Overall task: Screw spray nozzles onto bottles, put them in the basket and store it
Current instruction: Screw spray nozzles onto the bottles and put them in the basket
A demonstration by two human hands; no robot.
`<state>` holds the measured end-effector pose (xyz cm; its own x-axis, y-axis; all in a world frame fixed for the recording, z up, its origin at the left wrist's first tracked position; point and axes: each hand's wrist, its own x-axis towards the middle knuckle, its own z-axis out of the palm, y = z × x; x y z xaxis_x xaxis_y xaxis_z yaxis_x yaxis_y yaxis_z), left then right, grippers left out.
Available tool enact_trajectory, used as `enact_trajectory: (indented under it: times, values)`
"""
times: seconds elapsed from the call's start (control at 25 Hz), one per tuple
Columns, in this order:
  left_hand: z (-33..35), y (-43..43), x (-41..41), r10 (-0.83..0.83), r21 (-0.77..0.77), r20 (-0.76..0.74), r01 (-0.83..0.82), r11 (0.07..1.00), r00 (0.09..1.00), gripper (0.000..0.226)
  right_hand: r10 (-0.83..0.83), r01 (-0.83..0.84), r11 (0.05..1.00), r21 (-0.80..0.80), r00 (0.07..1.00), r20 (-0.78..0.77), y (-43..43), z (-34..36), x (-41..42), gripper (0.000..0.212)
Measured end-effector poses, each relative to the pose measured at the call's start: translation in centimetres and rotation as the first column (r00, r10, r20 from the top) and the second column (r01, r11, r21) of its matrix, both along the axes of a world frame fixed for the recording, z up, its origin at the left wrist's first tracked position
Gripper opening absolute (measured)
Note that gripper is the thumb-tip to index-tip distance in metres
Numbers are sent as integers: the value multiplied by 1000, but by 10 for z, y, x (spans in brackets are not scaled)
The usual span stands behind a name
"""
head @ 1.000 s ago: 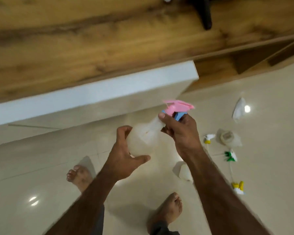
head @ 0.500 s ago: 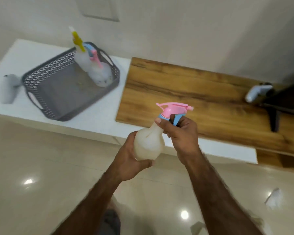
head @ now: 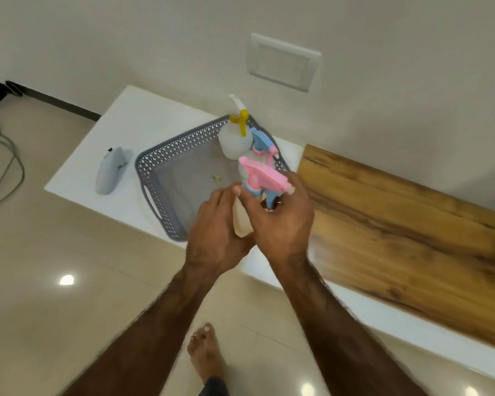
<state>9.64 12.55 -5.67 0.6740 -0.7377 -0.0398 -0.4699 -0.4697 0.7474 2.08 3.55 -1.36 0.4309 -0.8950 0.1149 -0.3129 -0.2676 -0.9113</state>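
Both hands hold a translucent bottle (head: 240,221) with a pink and blue spray nozzle (head: 265,177) over the front right corner of the grey basket (head: 166,167). My left hand (head: 216,232) grips the bottle's body from the left. My right hand (head: 283,221) grips its neck just under the nozzle. In the basket's far corner stand two assembled bottles: one with a yellow and white nozzle (head: 235,138), one with a blue and pink nozzle (head: 259,144), partly hidden behind the held nozzle.
The basket sits on a white shelf (head: 120,121) against the wall, with a grey controller-like object (head: 110,170) to its left. A wooden top (head: 397,224) continues to the right. Cables (head: 0,155) lie on the tiled floor at the left. My bare foot (head: 205,352) is below.
My view has swung from the floor up to the shelf. Both hands have carried the pink-nozzled bottle forward and left, from over the floor to above the basket's near right corner.
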Motion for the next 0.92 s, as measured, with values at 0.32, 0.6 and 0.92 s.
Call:
enact_trajectory:
  times: [0.32,0.6,0.92]
  values:
    - [-61,-25,162,83,10,-114,-82,997,990,68,300,-325,945,-31,901,-314,-17,-90,117,51]
    - [-110,-50,196,58,-42,-46,-60,997,997,76,300,-283,954,98,901,-312,-24,-137,158,70]
    - [-120,-50,197,159,-73,-40,-162,984,986,100,338,-307,938,163,914,-225,-16,-139,127,73]
